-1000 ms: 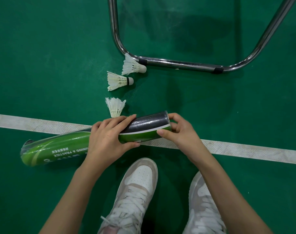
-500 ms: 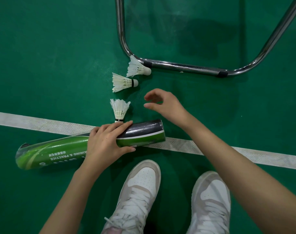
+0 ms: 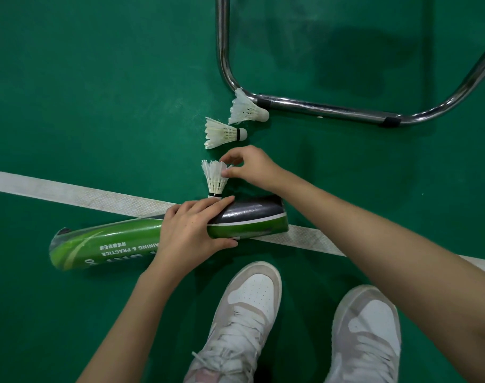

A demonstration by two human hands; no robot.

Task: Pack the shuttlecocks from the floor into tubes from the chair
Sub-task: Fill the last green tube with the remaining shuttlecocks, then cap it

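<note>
The right hand (image 3: 249, 168) has left the green tube (image 3: 153, 239) and now pinches the nearest shuttlecock (image 3: 215, 176), ready for packing; the left hand (image 3: 191, 230) still grips the tube.

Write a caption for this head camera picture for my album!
Right hand pinches a white feather shuttlecock while left hand steadies the green cardboard tube.

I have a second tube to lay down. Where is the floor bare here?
Bare green floor lies left of the shuttlecocks, beyond the white line. It is crowded between the chair frame and the tube.
</note>
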